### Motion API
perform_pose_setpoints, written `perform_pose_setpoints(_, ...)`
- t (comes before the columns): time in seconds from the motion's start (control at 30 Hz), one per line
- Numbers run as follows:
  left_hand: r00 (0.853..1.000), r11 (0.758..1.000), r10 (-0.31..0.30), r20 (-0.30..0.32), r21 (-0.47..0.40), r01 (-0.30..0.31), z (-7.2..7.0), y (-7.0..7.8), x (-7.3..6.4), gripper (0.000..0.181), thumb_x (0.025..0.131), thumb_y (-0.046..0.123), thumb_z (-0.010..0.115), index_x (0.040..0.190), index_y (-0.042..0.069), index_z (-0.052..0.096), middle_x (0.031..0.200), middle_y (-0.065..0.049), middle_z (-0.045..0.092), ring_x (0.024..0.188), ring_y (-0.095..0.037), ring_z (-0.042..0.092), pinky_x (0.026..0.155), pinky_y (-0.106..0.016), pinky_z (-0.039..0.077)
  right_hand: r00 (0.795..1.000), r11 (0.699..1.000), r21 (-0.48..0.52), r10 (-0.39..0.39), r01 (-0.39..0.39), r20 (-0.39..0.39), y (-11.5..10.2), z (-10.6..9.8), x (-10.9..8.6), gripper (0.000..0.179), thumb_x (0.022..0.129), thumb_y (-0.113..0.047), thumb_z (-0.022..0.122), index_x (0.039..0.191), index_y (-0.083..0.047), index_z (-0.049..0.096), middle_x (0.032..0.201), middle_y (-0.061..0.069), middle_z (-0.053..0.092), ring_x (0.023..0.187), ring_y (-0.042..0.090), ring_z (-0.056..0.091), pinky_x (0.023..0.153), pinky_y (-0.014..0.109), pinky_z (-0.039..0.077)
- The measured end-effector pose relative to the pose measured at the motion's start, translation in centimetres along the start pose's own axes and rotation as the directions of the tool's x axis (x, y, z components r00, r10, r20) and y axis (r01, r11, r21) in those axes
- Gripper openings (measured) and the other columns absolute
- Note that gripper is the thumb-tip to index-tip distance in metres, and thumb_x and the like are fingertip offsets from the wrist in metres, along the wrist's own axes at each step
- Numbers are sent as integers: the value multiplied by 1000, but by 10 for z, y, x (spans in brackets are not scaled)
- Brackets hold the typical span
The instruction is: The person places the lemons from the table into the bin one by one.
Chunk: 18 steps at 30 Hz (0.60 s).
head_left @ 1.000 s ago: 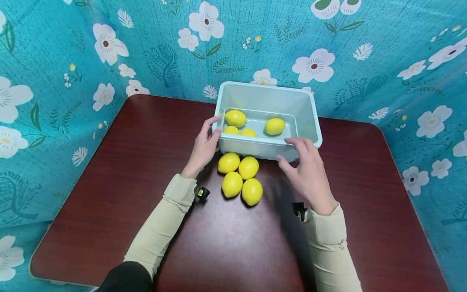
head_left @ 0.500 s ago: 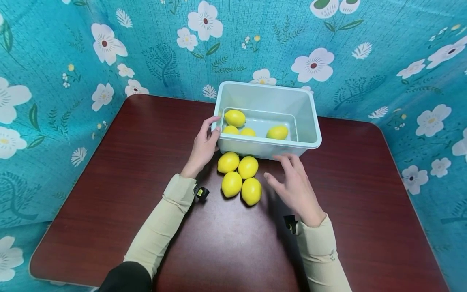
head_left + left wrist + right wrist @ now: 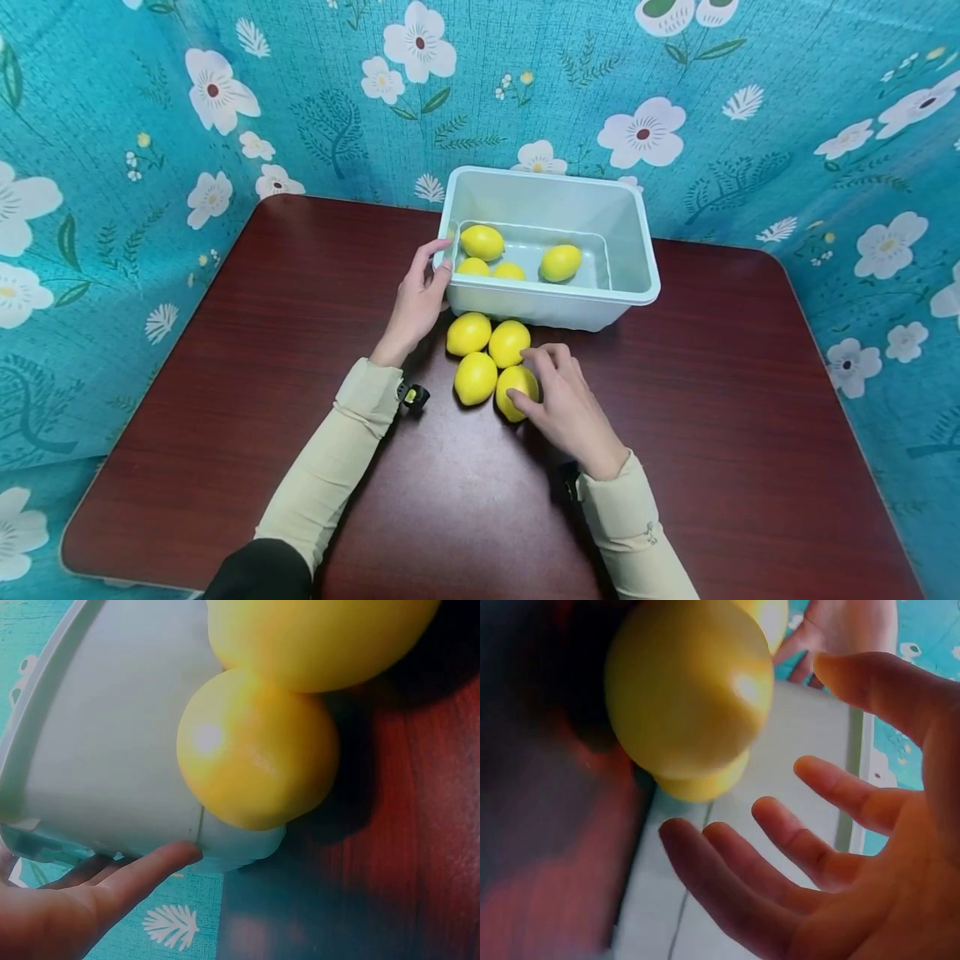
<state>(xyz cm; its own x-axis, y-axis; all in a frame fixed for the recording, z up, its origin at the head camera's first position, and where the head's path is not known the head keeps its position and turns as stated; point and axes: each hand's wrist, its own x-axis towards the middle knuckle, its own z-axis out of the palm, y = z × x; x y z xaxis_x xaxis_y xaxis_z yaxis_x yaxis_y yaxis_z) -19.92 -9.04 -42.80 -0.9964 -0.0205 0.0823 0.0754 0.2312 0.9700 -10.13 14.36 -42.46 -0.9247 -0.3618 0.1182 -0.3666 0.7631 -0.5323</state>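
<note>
My left hand rests against the left end of a pale blue-grey plastic bin, with fingertips at the rim. In the left wrist view its fingers lie extended along the bin's wall. Several yellow lemons sit in a cluster on the table before the bin. My right hand is at the near-right lemon, fingers spread and partly over it. In the right wrist view, a gap shows between the fingertips and the lemon. Several more lemons lie inside the bin, one of them apart toward the right.
The bin stands at the back of a dark red-brown wooden table. Behind and beside the table hangs a turquoise flowered cloth. A black wrist camera sits at the left sleeve.
My right hand has moved from the bin's front rim down and left to the near-right lemon. The right-hand lemon in the bin has rolled forward, then back a little. The left hand stays.
</note>
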Motion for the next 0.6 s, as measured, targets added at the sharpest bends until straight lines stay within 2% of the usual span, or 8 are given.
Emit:
perform_pose_setpoints(0.17, 1000, 1000, 0, 1, -3, 0, 0, -1, 0, 39, 102, 39, 42, 140, 35, 40, 150, -3, 36, 111, -24, 53, 84, -51, 56, 1000, 1000, -16, 19, -19, 21, -3, 9, -1, 52, 83, -26, 75, 127, -7, 54, 124, 15, 46, 112, 33, 47, 89, 47, 49)
perform_pose_setpoints(0.4, 1000, 1000, 0, -4, 0, 0, 0, 0, -1, 38, 102, 39, 42, 139, 37, 41, 137, -10, 45, 101, -26, 54, 83, -50, 56, 999, 998, -54, 25, -23, 21, -6, 18, -2, 53, 82, -27, 75, 128, -10, 54, 124, 16, 47, 111, 35, 48, 84, 48, 51)
perform_pose_setpoints(0.5, 1000, 1000, -2, -5, 3, 2, 0, 0, -1, 39, 102, 40, 42, 140, 35, 40, 133, -11, 46, 101, -26, 53, 83, -50, 56, 999, 998, -55, 36, -34, 28, -8, 21, -2, 53, 82, -27, 75, 128, -11, 54, 125, 15, 46, 111, 35, 48, 83, 48, 51)
perform_pose_setpoints(0.6, 1000, 1000, -7, -6, 3, 7, 0, -1, -1, 39, 102, 40, 42, 140, 35, 40, 123, -10, 48, 101, -25, 53, 83, -49, 56, 998, 998, -50, 49, -48, 38, -8, 22, -2, 53, 81, -27, 75, 128, -12, 54, 126, 15, 46, 111, 36, 48, 83, 48, 51)
